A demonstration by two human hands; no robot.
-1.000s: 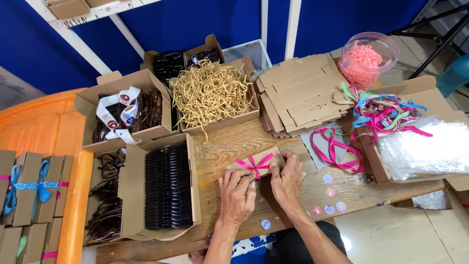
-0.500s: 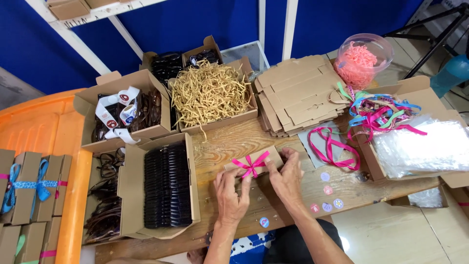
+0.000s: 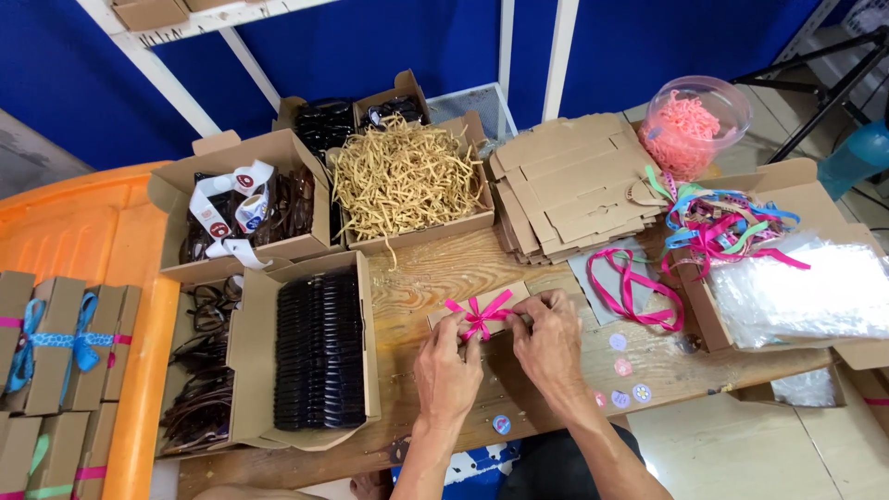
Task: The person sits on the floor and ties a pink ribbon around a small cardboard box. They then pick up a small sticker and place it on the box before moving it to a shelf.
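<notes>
A small brown cardboard box (image 3: 454,313) lies on the wooden table (image 3: 417,278), tied with a pink ribbon bow (image 3: 479,315). My left hand (image 3: 446,370) pinches the bow from the near side, fingertips on its knot. My right hand (image 3: 548,341) grips the box's right end, with its fingers on the ribbon there. Both hands rest low over the table, close together.
An open box of black cases (image 3: 319,347) sits left of my hands. Behind are a box of straw-like paper shreds (image 3: 403,181), flat cardboard blanks (image 3: 574,185), loose ribbons (image 3: 713,222), a tub of pink shreds (image 3: 690,125) and clear bags (image 3: 806,296). Ribboned boxes (image 3: 56,343) lie on the orange surface.
The box has shifted slightly left and toward me. My hands have closed in on the bow, the left one now pinching its knot.
</notes>
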